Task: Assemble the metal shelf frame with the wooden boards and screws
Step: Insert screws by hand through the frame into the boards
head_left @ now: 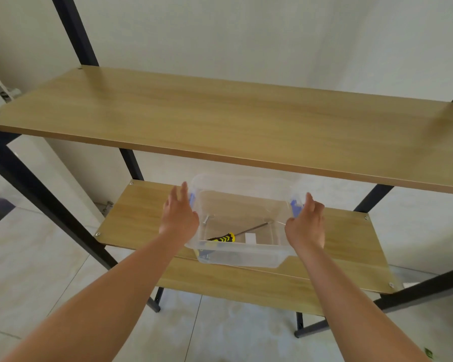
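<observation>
A black metal shelf frame (16,173) carries an upper wooden board (220,118) and a lower wooden board (338,257). Screws sit in the lower board's corners (97,234). A clear plastic bin (236,257) with blue handle clips stands on the lower board. Inside it lie a yellow-and-black screwdriver (224,237) and a loose screw (205,220). My left hand (179,214) is at the bin's left side, fingers straight. My right hand (307,223) is at the bin's right side, fingers loosely bent. Whether either hand touches the bin is unclear.
A white wall stands behind the shelf. Pale floor tiles (50,270) lie below. A door with a metal handle (4,91) is at the far left. The frame's legs (300,325) reach the floor under the lower board.
</observation>
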